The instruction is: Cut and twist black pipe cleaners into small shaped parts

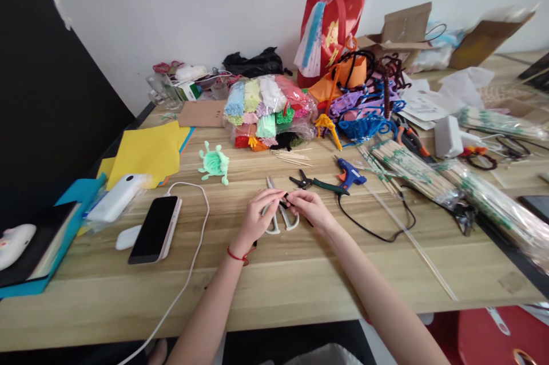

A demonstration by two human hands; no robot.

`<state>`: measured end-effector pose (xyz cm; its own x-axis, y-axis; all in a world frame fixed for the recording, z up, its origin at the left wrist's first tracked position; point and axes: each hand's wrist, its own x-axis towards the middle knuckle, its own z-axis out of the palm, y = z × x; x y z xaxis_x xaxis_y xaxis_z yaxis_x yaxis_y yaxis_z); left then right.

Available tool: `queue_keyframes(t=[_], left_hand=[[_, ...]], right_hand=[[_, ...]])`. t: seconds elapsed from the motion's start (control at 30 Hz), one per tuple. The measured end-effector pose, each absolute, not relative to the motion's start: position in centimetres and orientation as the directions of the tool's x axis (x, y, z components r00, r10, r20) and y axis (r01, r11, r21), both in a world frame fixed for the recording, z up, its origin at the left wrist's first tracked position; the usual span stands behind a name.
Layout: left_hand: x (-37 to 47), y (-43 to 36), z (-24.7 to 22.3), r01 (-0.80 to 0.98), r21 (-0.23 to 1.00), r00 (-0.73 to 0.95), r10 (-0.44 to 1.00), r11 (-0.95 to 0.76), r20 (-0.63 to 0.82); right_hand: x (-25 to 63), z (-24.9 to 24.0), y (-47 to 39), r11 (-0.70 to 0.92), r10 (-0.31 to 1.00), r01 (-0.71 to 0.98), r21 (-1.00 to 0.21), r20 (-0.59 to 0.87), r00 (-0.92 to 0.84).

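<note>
While two hands [259, 210] [312, 208] pinch one black piece [284, 201], one scissors pair (white-handled) [285, 218] beneath

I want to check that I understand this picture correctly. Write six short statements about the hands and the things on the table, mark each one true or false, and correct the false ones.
1. The left hand and right hand meet at a small black piece. True.
2. The red cord is on the right arm. False: the red cord is on the left arm.
3. The glue gun is blue. True.
4. The scissors lie to the left of the mint figure. False: the scissors lie to its right.
5. The red bag stands farther back than the scissors. True.
6. The phone shows a lit screen. False: the phone's screen is dark.
</note>
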<state>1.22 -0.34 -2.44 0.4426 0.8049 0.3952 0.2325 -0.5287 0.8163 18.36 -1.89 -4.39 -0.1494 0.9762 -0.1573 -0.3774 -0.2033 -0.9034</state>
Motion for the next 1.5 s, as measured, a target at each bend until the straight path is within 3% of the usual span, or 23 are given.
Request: queue_keyframes(t=[0.13, 0.5, 0.8, 1.0, 1.27, 1.5], left_hand=[[1.2, -0.1, -2.6, 0.223, 0.877, 0.399, 0.86, -0.427, 0.317], [1.2, -0.5, -2.1, 0.323, 0.84, 0.622, 0.767, -0.436, 0.16], [1.0, -0.4, -2.0, 0.36, 0.797, 0.645, 0.747, -0.485, 0.163], [1.2, -0.3, -2.3, 0.41, 0.754, 0.641, 0.75, -0.513, 0.163], [1.2, -0.4, -2.0, 0.488, 0.604, 0.665, 0.717, -0.63, 0.209], [1.6, -0.2, -2.8, 0.545, 0.49, 0.67, 0.705, -0.68, 0.232]], right_hand=[[18.5, -4.2, -2.0, -0.211, 0.956, -0.279, -0.937, -0.139, -0.258], [19.1, -4.5, -2.1, -0.261, 0.895, -0.12, -0.958, -0.193, -0.403], [19.7, -4.3, -1.9, -0.211, 0.878, -0.025, -0.977, -0.178, -0.445], [19.4, -4.2, -1.9, -0.222, 0.893, 0.017, -0.975, -0.21, -0.399], [19.1, -4.6, -1.9, -0.205, 0.915, 0.037, -0.978, -0.205, -0.347], [18.3, -5.2, -2.2, -0.066, 0.973, 0.141, -0.988, -0.096, -0.212]])
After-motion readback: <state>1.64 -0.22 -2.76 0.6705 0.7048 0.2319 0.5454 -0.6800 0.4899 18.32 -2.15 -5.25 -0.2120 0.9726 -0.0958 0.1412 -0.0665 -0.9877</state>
